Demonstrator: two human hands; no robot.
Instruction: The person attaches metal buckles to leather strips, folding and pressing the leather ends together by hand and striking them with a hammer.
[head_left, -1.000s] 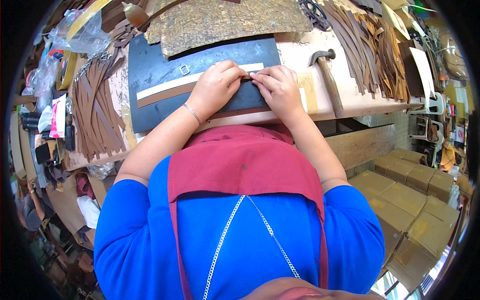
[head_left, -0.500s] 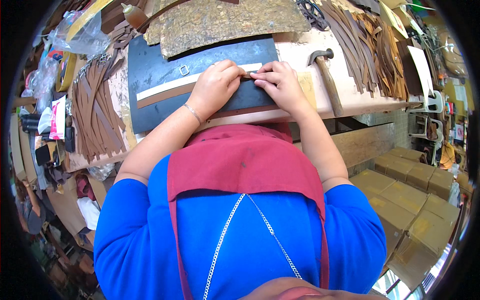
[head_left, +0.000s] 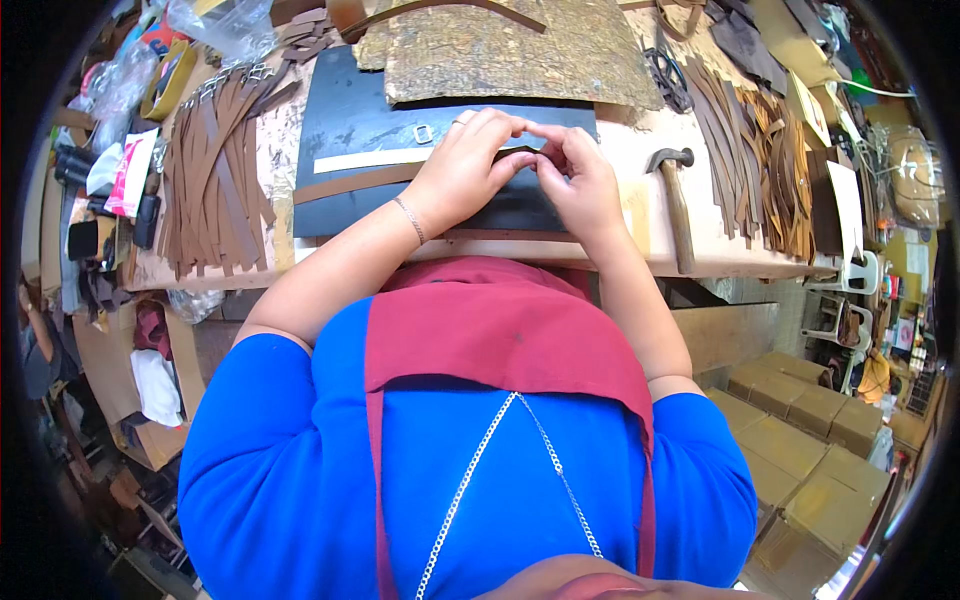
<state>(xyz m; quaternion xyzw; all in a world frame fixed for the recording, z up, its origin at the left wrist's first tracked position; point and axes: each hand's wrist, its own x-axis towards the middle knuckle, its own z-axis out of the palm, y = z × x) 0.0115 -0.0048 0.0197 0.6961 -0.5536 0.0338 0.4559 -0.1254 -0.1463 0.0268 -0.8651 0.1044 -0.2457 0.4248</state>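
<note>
Brown leather strap (head_left: 350, 183): laid flat across black cutting mat (head_left: 340, 120), one end pinched between curled fingertips of left hand (head_left: 462, 172) and right hand (head_left: 578, 180), apparently to steady it for folding. Metal buckle (head_left: 424, 134) just beside. Hammer (head_left: 677, 205) parked right, within reach.

Bright, even light over the work surface (head_left: 640, 215).
Shadows stay soft and short; focus is sharp mid-frame, while straight edges bow and fade into a black fisheye rim.
</note>
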